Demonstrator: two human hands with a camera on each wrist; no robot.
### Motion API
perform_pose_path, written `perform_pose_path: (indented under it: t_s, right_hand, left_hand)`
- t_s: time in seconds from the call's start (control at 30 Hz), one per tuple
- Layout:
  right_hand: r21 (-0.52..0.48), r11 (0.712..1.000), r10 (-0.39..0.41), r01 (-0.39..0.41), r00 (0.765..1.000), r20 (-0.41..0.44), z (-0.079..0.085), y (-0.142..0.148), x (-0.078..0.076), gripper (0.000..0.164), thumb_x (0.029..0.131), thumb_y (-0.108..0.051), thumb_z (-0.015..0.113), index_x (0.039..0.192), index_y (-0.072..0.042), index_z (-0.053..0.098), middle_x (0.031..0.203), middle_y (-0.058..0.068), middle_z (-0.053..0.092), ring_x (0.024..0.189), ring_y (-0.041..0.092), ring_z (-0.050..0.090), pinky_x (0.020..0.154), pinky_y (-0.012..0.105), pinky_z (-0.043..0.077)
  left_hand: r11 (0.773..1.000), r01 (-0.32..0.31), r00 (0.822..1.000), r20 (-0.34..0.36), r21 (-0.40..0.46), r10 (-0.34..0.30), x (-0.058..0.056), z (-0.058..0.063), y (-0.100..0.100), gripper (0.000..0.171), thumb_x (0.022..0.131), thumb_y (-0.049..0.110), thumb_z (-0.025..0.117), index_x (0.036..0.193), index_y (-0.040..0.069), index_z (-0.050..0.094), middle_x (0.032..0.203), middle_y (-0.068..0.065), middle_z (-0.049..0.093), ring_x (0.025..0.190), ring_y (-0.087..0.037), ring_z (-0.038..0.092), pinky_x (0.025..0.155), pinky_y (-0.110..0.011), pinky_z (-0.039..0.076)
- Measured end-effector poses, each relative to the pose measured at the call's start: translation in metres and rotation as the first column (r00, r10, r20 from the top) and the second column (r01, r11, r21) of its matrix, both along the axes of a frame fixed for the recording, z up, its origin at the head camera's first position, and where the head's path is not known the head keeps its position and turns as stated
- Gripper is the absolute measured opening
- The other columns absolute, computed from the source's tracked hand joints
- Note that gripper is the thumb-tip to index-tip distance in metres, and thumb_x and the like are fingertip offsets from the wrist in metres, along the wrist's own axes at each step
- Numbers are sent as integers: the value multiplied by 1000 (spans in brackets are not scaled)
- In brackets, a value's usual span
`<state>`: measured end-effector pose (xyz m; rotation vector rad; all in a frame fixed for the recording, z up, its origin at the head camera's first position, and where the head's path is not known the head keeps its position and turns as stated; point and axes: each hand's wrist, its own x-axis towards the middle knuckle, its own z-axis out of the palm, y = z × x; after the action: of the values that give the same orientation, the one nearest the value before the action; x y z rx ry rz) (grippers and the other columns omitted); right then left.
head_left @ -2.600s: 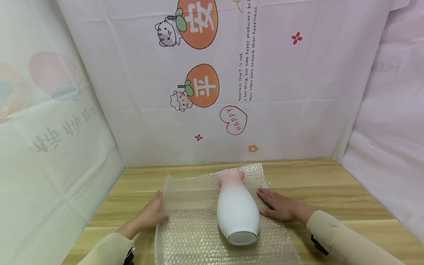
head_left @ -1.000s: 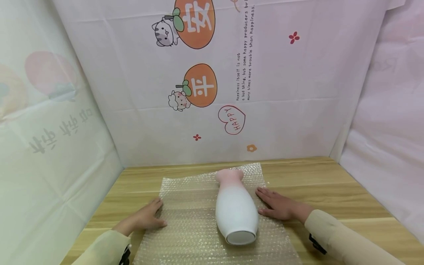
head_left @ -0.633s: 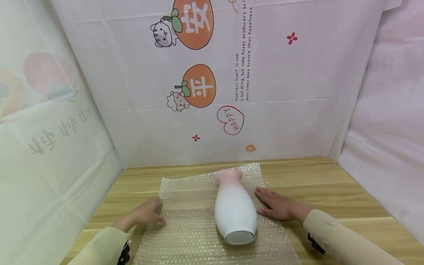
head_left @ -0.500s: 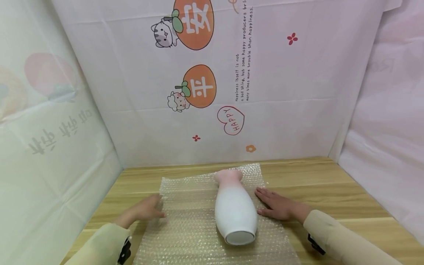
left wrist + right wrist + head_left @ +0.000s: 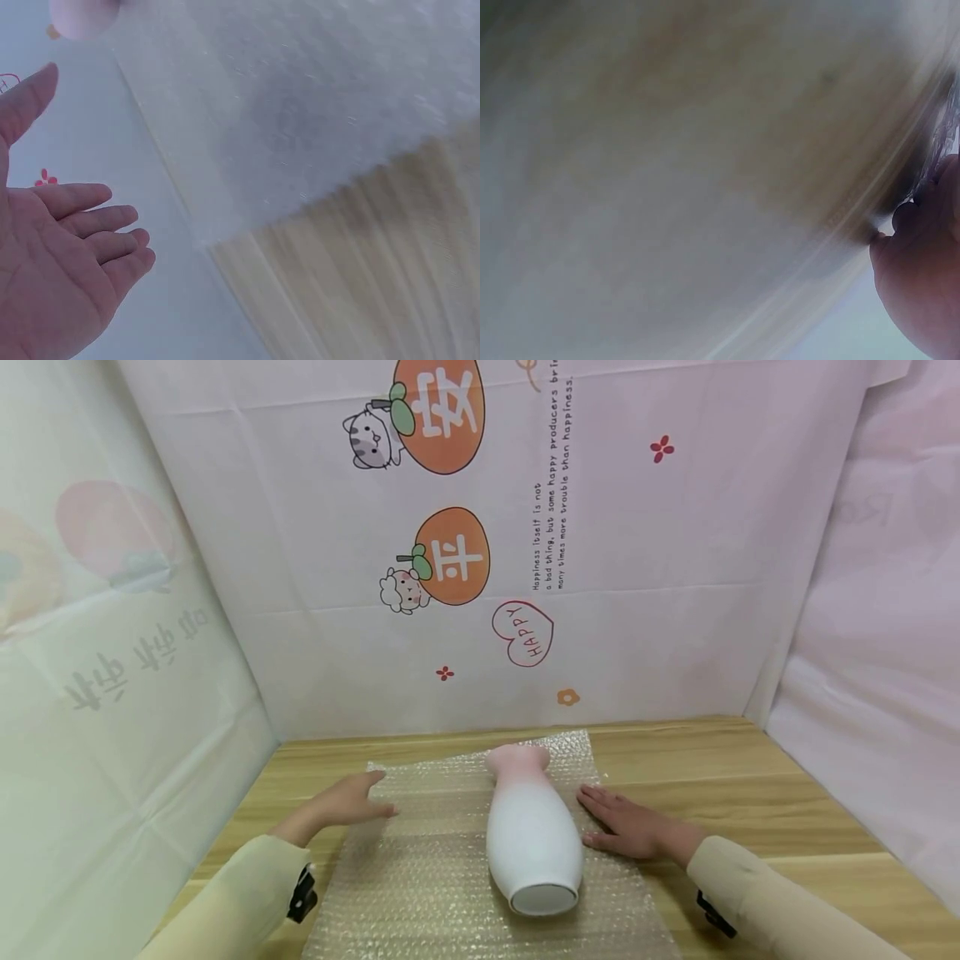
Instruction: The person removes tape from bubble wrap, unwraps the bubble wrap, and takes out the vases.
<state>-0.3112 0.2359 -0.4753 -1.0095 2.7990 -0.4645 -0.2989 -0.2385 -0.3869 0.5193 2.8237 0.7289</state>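
Observation:
A vase (image 5: 534,835), white with a pink neck, lies on its side on a sheet of bubble wrap (image 5: 420,877), its base facing me. My left hand (image 5: 345,802) hovers by the far left corner of the sheet, thumb spread from the fingers. In the left wrist view that hand (image 5: 67,255) has nothing in it, and the sheet's corner (image 5: 300,112) lies beyond the fingers. With fingers extended, my right hand (image 5: 630,827) rests on the sheet's right edge beside the vase. Only part of the right hand (image 5: 922,270) shows in the right wrist view.
Under the sheet is a wood-grain table (image 5: 750,793). A white printed cloth (image 5: 637,635) hangs behind it, with further cloth walls at the left (image 5: 150,760) and right (image 5: 862,693).
The sheet's left edge, raised at first, now lies flat and spread further left. My left hand has moved away along that edge to the far corner. The right hand and vase stay put.

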Motion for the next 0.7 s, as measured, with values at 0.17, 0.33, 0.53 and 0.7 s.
perform_pose_path:
  t_s: [0.17,0.33,0.53,0.7]
  right_hand:
    - [6,1000,-2,2,1000,12,3,0,1,82,98,-57,42,151,3,25,157,23,19,142,42,16,110,59,16]
    - [-1,1000,-3,3,1000,15,2,0,2,82,98,-57,42,151,3,24,157,23,18,142,42,15,110,59,16]
    - [0,1000,0,0,1000,-3,-1,2,0,81,98,-56,42,151,3,25,156,23,19,142,42,16,110,59,17]
    - [3,1000,7,-7,1000,-7,-2,1,0,80,98,-56,42,151,3,26,156,23,20,142,42,17,110,59,17]
  left_hand:
    - [999,11,1000,21,36,-11,-12,7,19,79,92,40,65,143,-13,35,143,-30,39,132,-45,37,105,-55,32]
    - [997,25,998,61,79,-30,-23,14,41,76,94,43,61,145,-7,37,141,-27,44,129,-41,43,102,-53,37]
    - [988,-24,995,104,153,8,-32,15,70,76,92,48,61,143,-5,42,142,-23,46,129,-38,44,102,-51,38]
    - [983,-66,991,129,173,44,-36,12,90,83,89,60,58,142,-4,45,142,-20,47,129,-38,44,100,-52,39]
